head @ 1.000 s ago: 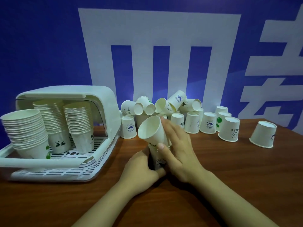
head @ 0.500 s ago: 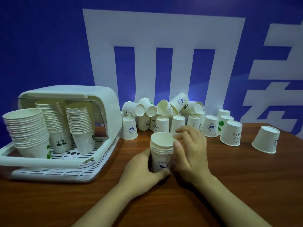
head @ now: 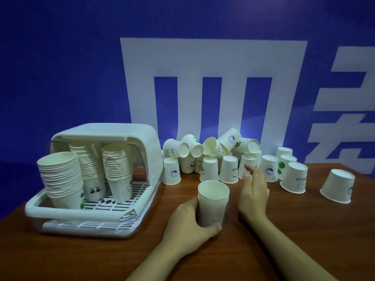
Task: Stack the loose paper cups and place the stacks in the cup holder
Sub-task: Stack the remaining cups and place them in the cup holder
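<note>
A short stack of paper cups (head: 213, 200) stands upright, mouth up, on the wooden table (head: 294, 236), near the front centre and just right of the cup holder. The left hand (head: 188, 224) grips this stack low down, fingers curled round its left side and thumb across its base at the front. The right hand (head: 252, 189) is just right of the stack, apart from it, holding nothing, fingers loosely extended toward the loose cups. The loose cups (head: 229, 169) are behind the stack: a row stands upside down on the table, and several more lie on their sides heaped on top, against the blue wall (head: 60, 67). One inverted cup (head: 337, 186) sits apart at the far right, tilted. The white cup holder (head: 101, 201), a slatted tray with a raised curved lid, sits at the left of the table. It contains three tall stacks (head: 89, 169), all mouth up; the front left stack leans against the tray's rim. Large white characters (head: 213, 57) mark the wall.
</note>
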A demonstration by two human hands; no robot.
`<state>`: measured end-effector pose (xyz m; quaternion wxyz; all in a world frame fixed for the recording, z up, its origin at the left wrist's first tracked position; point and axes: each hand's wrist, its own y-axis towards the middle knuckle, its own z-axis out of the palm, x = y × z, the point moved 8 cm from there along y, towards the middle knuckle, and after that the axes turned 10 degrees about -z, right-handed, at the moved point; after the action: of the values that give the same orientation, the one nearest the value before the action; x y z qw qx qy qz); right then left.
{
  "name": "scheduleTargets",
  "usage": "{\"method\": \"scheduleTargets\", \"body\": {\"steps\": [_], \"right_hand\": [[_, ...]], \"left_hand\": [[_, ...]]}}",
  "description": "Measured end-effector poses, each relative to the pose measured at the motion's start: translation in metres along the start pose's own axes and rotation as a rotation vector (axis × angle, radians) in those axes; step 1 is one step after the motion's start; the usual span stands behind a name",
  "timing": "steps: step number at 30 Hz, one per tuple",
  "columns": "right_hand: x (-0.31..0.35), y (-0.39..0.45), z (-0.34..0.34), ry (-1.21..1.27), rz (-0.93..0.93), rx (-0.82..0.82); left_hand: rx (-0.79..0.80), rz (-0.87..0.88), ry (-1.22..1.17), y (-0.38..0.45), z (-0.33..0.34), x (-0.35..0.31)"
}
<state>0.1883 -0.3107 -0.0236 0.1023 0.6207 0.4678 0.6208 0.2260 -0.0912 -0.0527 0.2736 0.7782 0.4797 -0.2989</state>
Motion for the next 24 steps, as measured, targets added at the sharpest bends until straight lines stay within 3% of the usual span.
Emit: {"method": "scheduleTargets", "body": {"steps": [4,6,10,15,20,22,24], "right_hand": [[-0.011,0.016,0.053,-0.425,-0.178,0.414],[-0.022,0.015,0.07,-0.564,-0.198,0.527],[0.0,0.021,0.037,-0.415,-0.264,0.184],[-0.012,0.021,0.052,-0.433,-0.253,0.308],[0.001,0.019,0.01,-0.348,-0.299,-0.104],[-0.007,0.017,0.005,-0.378,-0.229,-0.068],[-0.018,0.014,0.015,-0.401,-0.053,0.182]], "left_hand": [[0.005,0.031,-0.043,0.0,-0.001,0.001],[0.004,0.035,-0.054,0.002,-0.003,0.003],[0.016,0.023,-0.057,0.003,-0.003,0.001],[0.037,0.03,-0.06,0.0,-0.003,-0.007],[0.028,0.045,-0.05,0.006,-0.005,-0.006],[0.026,0.032,-0.043,0.005,-0.006,-0.006],[0.034,0.037,-0.046,0.004,-0.004,-0.006]]}}
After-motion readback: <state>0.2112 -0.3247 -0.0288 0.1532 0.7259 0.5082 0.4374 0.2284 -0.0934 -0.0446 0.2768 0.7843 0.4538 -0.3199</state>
